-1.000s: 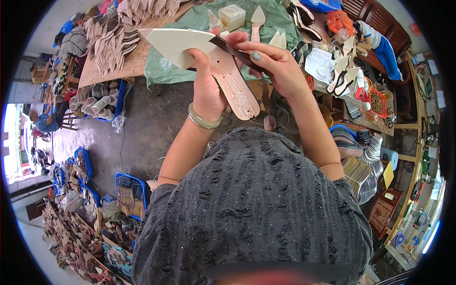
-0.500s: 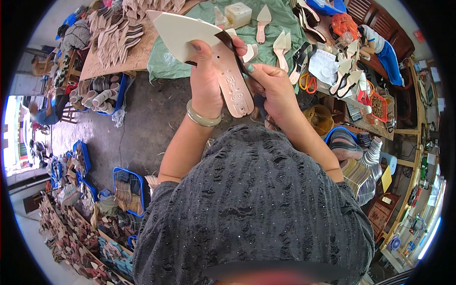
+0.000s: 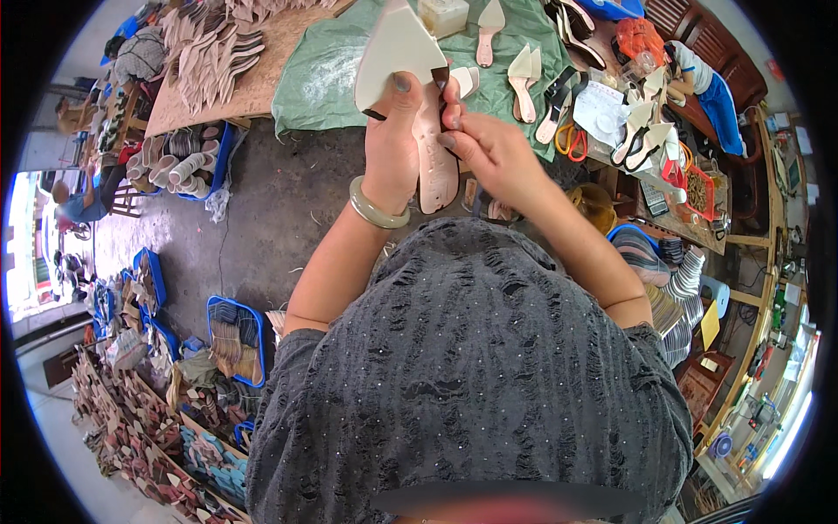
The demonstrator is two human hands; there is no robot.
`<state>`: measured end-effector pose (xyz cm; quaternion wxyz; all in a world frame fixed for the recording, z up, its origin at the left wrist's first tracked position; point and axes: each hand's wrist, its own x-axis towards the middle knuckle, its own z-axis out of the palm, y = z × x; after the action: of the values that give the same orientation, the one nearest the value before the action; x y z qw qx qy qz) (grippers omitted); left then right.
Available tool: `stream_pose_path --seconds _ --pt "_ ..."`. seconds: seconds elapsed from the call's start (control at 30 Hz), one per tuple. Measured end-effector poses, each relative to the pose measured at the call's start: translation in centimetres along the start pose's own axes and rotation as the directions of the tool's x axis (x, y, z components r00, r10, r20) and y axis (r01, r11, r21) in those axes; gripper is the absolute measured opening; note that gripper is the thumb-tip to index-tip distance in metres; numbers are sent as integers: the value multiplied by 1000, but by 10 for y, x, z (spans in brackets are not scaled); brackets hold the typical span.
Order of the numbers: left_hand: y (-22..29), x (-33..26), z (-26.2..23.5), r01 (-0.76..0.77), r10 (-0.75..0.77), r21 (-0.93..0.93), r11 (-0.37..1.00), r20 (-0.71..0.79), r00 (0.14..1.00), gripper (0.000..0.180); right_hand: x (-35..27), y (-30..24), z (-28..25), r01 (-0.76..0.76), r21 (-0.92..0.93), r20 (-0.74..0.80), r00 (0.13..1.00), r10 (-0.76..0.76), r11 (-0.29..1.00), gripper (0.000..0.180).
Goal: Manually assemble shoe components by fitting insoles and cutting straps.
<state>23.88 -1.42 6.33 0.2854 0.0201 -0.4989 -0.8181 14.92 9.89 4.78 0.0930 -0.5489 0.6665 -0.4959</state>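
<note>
A pointed shoe insole (image 3: 394, 52), white at the toe and pinkish-beige toward the heel, is held up with its toe pointing away from me. My left hand (image 3: 390, 153) grips it around the middle, thumb across the face, a pale bangle (image 3: 377, 212) on the wrist. At the insole's right edge, a dark strap (image 3: 441, 77) shows beside my left fingertips. My right hand (image 3: 499, 157) is closed at that same edge, thumb against the fingers, just below the left fingertips. Whatever part of the strap it pinches is hidden.
Beyond my hands, a green cloth (image 3: 323, 74) covers a table bearing more pointed insoles (image 3: 491, 26) and a translucent container (image 3: 443, 16). Orange-handled scissors (image 3: 572, 141) lie at the right. Blue crates (image 3: 236, 345) stand on the floor at left. Another person (image 3: 716, 92) sits at far right.
The insole has turned more upright, its toe swinging from the upper left toward straight ahead. Less of the dark strap shows along its edge. My right hand has shifted slightly.
</note>
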Motion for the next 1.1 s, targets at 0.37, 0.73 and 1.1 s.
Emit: stream_pose_path --seconds 0.37,0.73,1.1 --pt "10 -1 17 106 -106 -25 994 12 994 64 21 7 -2 58 387 -59 998 -38 920 20" --pt "-4 -10 -20 362 -389 187 913 130 912 40 48 28 -11 -243 151 98 968 230 958 15" --pt "-2 -13 -10 109 -178 -277 955 -239 955 26 -16 36 19 -210 589 17 969 248 780 38"
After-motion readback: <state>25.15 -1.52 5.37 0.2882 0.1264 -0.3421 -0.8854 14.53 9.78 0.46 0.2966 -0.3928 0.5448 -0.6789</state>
